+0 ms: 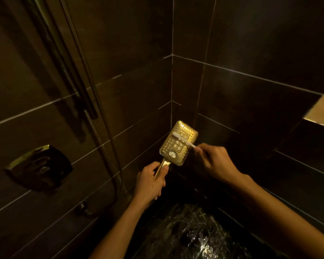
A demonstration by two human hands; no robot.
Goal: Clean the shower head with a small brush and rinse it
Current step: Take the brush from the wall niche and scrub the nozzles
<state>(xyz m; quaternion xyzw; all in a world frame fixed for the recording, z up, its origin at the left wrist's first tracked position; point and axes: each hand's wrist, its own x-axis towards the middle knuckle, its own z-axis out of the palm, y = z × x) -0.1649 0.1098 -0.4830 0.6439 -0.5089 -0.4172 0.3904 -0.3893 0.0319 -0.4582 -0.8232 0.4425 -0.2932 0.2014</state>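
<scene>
Left hand (pixel 151 181): wrapped round the shower head (pixel 178 143) handle, just below it
Right hand (pixel 216 162): pinching the brush (pixel 183 140), bristles on the shower head face

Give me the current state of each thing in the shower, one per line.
Shower head: off its mount, nozzle face up toward the camera, no water spraying.
Small brush: bristle end laid across the nozzle face.
Left hand: closed around the shower head's handle.
Right hand: fingers pinching the brush.
Floor: wet, glistening.
</scene>
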